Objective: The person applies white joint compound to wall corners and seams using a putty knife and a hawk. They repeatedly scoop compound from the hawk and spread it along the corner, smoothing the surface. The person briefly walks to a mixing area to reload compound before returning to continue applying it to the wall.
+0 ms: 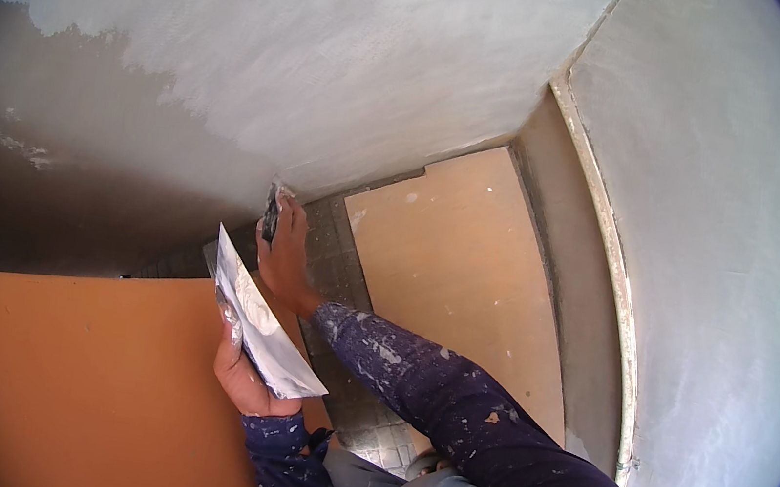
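My left hand (245, 372) grips a flat white board (271, 336) that is tilted and carries a smear of white paste, with paste also on my fingers. Just beyond it, my right hand (288, 255) holds a dark-bladed putty knife (271, 210) against the foot of the grey plastered wall (356, 52), its fingers partly hiding the tool. Beside them the wall has a darker, damp-looking patch (77, 153) with an uneven edge. My right sleeve is spattered with white paint or paste.
An orange board (68, 369) lies at lower left and a pale tan board (448, 251) at right, both over grey paving (323, 225). A second grey wall (729, 288) rises on the right, with a narrow pale pipe or strip (602, 203) along it.
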`<state>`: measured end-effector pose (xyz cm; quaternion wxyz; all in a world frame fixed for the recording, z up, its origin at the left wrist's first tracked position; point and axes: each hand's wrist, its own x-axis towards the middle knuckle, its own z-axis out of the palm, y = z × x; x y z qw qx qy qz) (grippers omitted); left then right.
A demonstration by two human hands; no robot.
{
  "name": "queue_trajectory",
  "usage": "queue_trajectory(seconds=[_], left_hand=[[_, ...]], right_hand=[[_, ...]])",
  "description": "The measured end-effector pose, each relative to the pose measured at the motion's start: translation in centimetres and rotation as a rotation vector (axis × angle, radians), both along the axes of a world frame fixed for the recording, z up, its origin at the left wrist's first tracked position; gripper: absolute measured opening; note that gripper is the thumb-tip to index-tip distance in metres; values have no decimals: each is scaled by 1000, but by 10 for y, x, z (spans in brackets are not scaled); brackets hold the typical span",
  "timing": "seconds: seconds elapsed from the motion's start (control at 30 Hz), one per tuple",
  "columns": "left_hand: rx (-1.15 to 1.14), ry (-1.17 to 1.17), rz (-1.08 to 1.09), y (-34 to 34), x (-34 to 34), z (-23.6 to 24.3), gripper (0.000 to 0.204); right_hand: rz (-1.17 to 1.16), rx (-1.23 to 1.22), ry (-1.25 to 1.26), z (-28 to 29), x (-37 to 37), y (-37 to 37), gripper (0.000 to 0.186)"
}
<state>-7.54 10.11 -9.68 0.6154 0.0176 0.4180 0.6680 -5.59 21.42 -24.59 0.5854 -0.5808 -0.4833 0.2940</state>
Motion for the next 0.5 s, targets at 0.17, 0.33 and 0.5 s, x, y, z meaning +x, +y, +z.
queue_trajectory(seconds=[0.17, 0.33, 0.5], left_hand=[[171, -63, -124, -1, 6, 10, 35], [192, -136, -136, -5, 13, 11, 33], [45, -143, -265, -3, 17, 13, 41]], right_hand=[[338, -195, 346, 11, 63, -36, 44], [446, -342, 212, 59, 166, -88, 42], [782, 368, -107, 134, 197, -109, 41]])
